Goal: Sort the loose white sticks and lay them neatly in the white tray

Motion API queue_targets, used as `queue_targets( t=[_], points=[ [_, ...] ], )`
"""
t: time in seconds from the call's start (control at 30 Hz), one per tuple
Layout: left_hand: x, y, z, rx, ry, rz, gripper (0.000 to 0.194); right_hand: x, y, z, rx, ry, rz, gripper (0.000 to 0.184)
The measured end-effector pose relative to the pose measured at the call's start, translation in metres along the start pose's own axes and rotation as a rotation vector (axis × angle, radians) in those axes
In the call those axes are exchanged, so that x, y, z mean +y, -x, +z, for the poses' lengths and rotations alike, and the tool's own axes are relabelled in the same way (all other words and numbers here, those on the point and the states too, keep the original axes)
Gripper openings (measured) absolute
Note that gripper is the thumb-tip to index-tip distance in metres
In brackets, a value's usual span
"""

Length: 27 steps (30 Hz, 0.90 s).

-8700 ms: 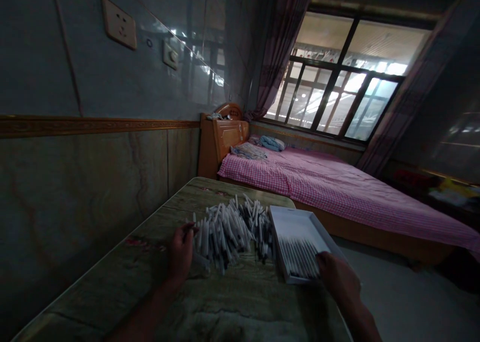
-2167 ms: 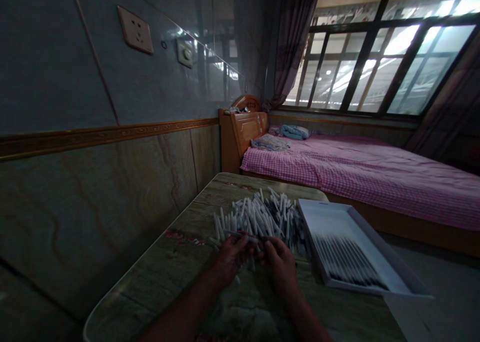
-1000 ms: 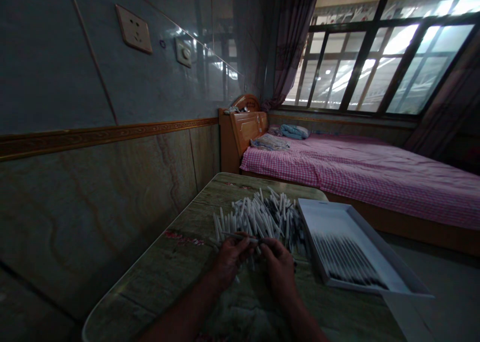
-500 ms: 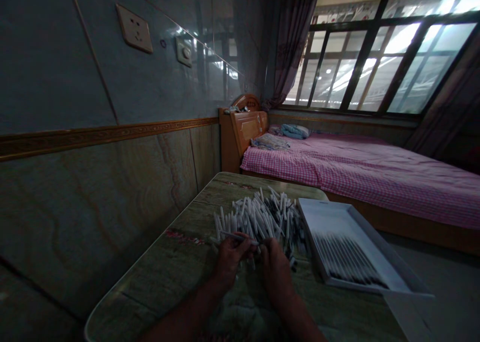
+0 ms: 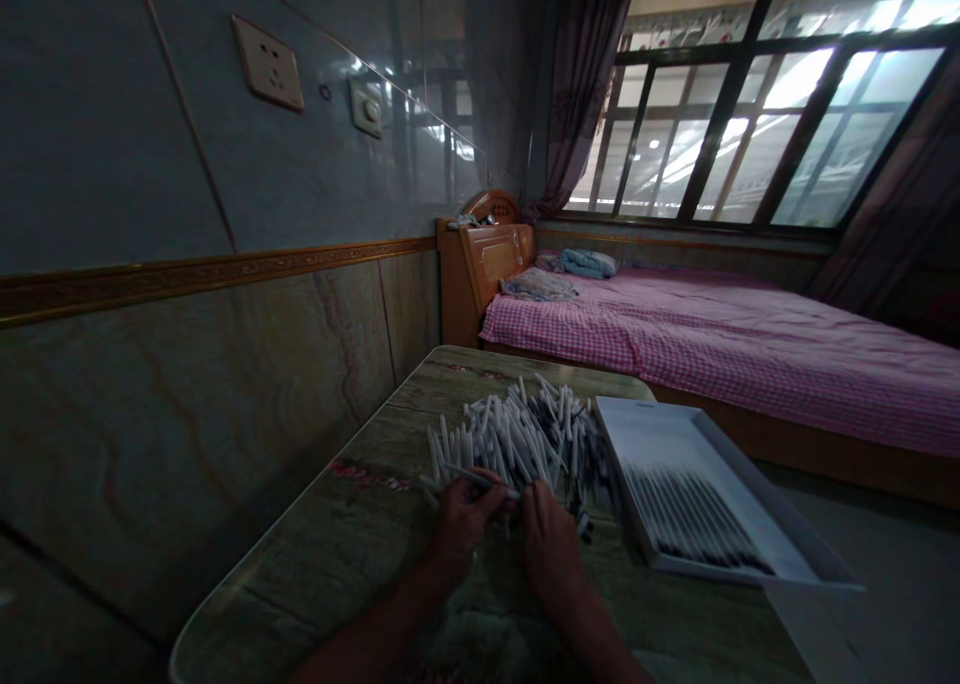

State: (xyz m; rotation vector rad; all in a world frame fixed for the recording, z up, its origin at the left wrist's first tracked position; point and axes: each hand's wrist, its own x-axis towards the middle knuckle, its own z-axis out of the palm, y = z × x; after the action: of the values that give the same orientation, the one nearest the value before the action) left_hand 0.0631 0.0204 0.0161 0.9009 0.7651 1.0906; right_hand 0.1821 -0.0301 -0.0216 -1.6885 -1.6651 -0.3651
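My left hand (image 5: 457, 532) is clamping its fingers (image 5: 489, 502) on a slim, pale, pen-like stick (image 5: 466, 475) over the worktop (image 5: 345, 564). My right hand (image 5: 551, 544) is meeting the stick's right end; its grip I cannot tell. Beyond, a heap of sticks (image 5: 510, 434) is lying left of a white tray (image 5: 651, 430) holding a neat row (image 5: 686, 514).

The sticks (image 5: 504, 434) are white, some dark-ended, on a dull green, wood-grained table (image 5: 352, 534) blotched red. From their heap I see a bluish-white tray (image 5: 750, 499) near four o'clock, a pink-and-white checked bedspread (image 5: 712, 339) at two, grey-blue tiles (image 5: 322, 184) toward eleven, brown-veined tan tiles (image 5: 292, 334) at ten.
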Motion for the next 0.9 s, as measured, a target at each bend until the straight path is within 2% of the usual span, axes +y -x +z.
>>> queue_targets(
  t=[0.1,0.33,0.47,0.6,0.7,0.8,0.9],
  points=[
    [0.0,0.001,0.001,-0.005,-0.01,0.007,0.036,0.004,0.001,0.003,0.001,0.007,-0.01,0.026],
    [0.006,-0.002,0.001,0.054,-0.008,0.023,0.037,-0.006,-0.008,-0.017,-0.116,-0.327,0.21,0.032],
    [0.008,0.0,0.001,0.027,-0.045,0.017,0.038,-0.005,-0.009,-0.02,-0.13,-0.359,0.211,0.03],
    [0.007,0.002,0.003,-0.014,-0.075,0.017,0.035,-0.002,-0.006,-0.013,-0.066,-0.33,0.198,0.034],
    [0.005,0.002,0.003,-0.054,-0.106,0.05,0.033,-0.004,-0.008,-0.011,-0.114,-0.384,0.261,0.039],
    [0.004,0.0,0.001,-0.028,-0.119,0.059,0.033,-0.008,-0.011,-0.017,-0.185,-0.475,0.354,0.042],
    [0.003,-0.002,0.0,0.025,-0.112,0.046,0.036,-0.01,-0.011,-0.022,-0.181,-0.462,0.339,0.039]
  ],
)
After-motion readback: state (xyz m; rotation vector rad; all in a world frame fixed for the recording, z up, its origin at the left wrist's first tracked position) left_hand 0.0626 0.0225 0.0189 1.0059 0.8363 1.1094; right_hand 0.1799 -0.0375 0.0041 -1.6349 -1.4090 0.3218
